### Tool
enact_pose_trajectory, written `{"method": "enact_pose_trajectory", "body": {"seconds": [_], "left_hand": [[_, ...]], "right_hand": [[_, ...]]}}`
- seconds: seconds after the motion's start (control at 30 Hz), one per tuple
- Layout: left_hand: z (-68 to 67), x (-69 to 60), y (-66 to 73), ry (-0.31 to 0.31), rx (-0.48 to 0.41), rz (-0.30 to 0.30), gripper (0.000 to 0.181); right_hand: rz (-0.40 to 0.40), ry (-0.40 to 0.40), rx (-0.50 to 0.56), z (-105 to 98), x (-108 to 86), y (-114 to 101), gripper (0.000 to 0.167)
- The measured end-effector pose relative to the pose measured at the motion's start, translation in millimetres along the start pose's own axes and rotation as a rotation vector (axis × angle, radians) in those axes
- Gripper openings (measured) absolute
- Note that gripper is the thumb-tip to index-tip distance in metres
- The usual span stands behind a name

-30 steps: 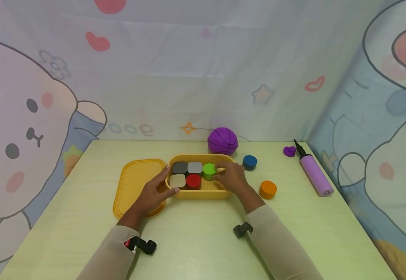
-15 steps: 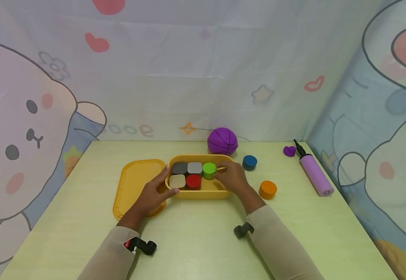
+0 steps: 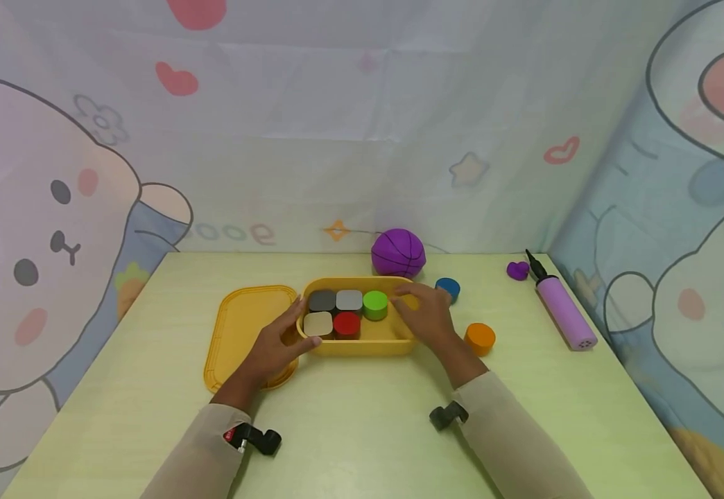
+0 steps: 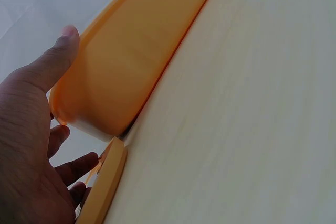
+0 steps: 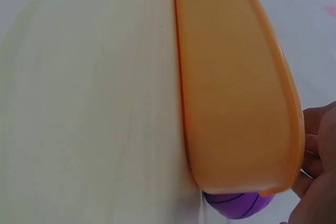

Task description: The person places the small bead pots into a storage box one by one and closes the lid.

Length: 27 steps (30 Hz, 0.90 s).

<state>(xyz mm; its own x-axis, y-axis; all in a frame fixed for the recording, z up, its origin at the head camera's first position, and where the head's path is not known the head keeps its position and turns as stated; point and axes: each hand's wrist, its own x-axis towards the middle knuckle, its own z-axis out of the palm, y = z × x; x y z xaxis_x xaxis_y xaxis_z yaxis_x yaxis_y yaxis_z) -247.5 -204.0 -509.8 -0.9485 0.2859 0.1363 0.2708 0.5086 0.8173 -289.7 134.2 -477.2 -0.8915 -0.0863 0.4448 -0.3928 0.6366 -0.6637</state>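
Note:
A yellow box (image 3: 362,348) stands on the table, holding small dark grey (image 3: 322,300), light grey (image 3: 349,300), cream (image 3: 318,323), red (image 3: 347,324) and green (image 3: 375,303) pieces. The red and green ones are round. My left hand (image 3: 274,350) holds the box's left end, thumb at the front rim and fingers round the end; the left wrist view shows this thumb (image 4: 63,51) close up. Over the box's right end is my right hand (image 3: 429,315), fingers loosely bent and apart from the green piece. Part of it shows beside the box in the right wrist view.
A yellow lid (image 3: 243,333) lies left of the box, partly under my left hand. Behind the box is a purple ball (image 3: 398,253). To the right are a blue piece (image 3: 448,288), an orange piece (image 3: 480,338), a purple heart (image 3: 517,270) and a lilac hand pump (image 3: 563,312).
My right hand has let go of the green piece and moved a little right, now covering part of the blue piece. The green piece stays in the box. My left hand keeps its place.

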Motion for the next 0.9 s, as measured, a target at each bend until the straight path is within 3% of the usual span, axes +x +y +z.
{"method": "enact_pose_trajectory", "body": {"seconds": [0.17, 0.57, 0.9], "left_hand": [[0.6, 0.4, -2.2, 0.002, 0.015, 0.002, 0.093], [3.3, 1.6, -1.5, 0.002, -0.010, 0.002, 0.093], [2.3, 2.7, -6.7, 0.011, -0.006, -0.002, 0.094]], "right_hand": [[-0.048, 0.043, 0.030, -13.2, -4.6, 4.9, 0.022], [-0.051, 0.046, 0.000, -41.7, -11.8, 24.8, 0.025], [-0.034, 0.044, 0.050, -61.7, -23.2, 40.5, 0.026]]}}
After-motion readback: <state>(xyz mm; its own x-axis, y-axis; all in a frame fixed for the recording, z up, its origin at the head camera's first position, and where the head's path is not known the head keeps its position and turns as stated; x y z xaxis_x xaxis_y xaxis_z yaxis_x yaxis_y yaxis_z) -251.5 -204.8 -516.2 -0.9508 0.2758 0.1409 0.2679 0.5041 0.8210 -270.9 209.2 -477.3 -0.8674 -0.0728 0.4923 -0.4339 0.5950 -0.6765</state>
